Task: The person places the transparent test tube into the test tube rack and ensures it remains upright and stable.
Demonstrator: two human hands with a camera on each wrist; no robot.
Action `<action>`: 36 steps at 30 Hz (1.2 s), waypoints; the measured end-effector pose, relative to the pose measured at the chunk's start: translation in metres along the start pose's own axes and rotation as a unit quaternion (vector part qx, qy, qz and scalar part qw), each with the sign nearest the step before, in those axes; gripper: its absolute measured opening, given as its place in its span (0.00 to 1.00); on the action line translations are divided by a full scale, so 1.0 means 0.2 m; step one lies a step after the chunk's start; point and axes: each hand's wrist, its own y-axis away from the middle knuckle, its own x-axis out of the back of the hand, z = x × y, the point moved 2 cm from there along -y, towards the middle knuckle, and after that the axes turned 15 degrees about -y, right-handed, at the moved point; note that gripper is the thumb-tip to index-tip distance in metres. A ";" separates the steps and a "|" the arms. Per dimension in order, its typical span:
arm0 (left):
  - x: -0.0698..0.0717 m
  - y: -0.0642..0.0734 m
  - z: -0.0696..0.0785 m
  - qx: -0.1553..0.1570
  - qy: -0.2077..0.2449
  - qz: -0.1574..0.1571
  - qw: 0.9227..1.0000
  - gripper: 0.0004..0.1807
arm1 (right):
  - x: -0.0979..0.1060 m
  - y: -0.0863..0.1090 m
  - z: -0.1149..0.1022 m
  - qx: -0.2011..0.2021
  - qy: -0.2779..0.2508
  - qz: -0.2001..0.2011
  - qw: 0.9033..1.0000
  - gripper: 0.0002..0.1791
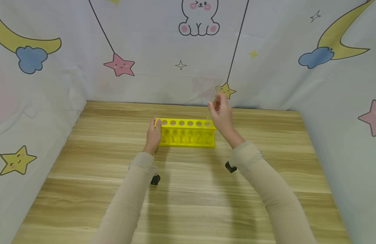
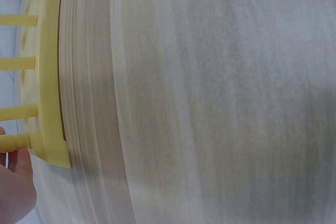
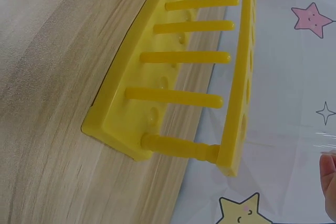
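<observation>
A yellow test tube rack stands upright on the table, with a row of round holes along its top bar and a row of pegs below. My left hand grips the rack's left end; in the left wrist view its fingers are around the end post. Above the rack's right end, my right hand pinches a clear test tube, which slants over the rightmost hole. The tube is faint, and whether its lower end is inside that hole I cannot tell.
The wood-grain table extends on all sides of the rack. White cloth walls printed with stars, moons and a bear enclose its back and sides. A black wrist-camera piece hangs under the left sleeve, another by the right.
</observation>
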 end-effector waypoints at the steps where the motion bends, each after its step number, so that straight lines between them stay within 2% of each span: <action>1: 0.00 0.00 0.00 -0.001 -0.001 0.001 1.000 0.30 | 0.00 0.00 0.00 0.001 0.001 -0.001 1.000 0.13; 15: 0.00 0.01 0.01 0.000 0.000 0.005 1.000 0.29 | -0.02 0.02 0.00 -0.008 0.009 -0.005 1.000 0.15; 36: 0.00 -0.01 -0.01 -0.004 0.001 0.005 1.000 0.30 | -0.03 0.07 0.04 -0.004 0.009 -0.015 1.000 0.13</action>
